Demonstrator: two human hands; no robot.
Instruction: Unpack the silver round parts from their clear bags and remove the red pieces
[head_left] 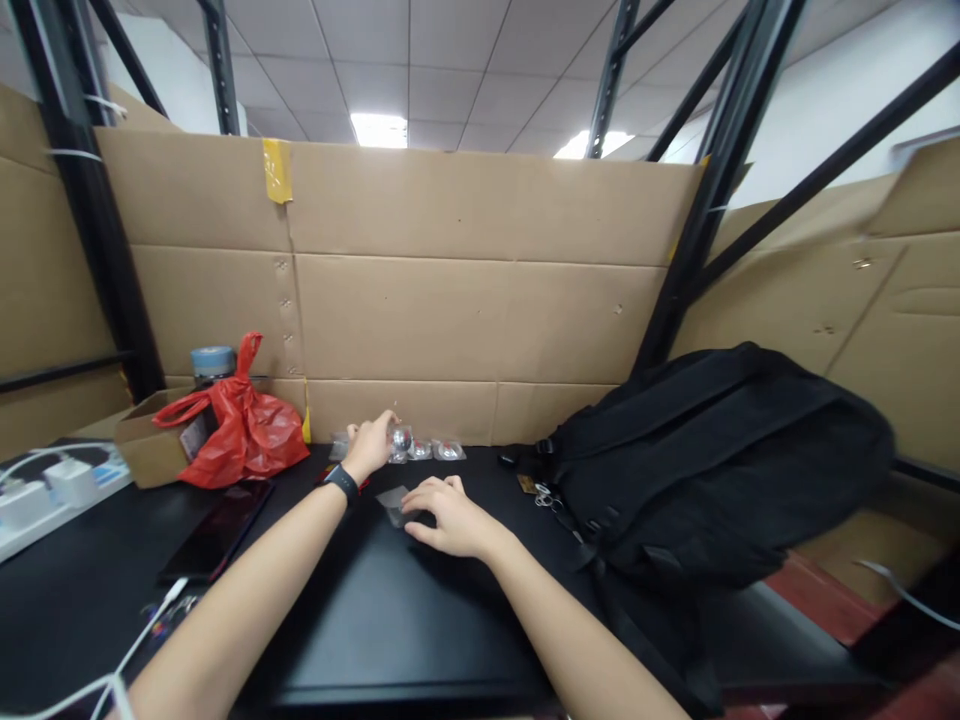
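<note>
My left hand (pixel 367 446), with a dark watch on its wrist, reaches to the back of the black table. Its fingers are closed at a small clear packet (pixel 401 440) with a shiny round piece inside, which looks pinched and raised. Similar flat packets (pixel 448 451) lie in a row to its right, along the cardboard wall. Nearer to me, my right hand (pixel 450 518) hovers low over the table, thumb and fingers apart and curved. Its fingertips are at the edge of a small translucent plastic bag (pixel 391 506), whose contents I cannot make out.
A red plastic bag (pixel 251 430) and an open cardboard box (pixel 154 440) stand at the left, near a dark phone (pixel 217 530) and a white power strip (pixel 64 500). A large black backpack (pixel 720 460) lies at the right, with keys (pixel 547 498) beside it.
</note>
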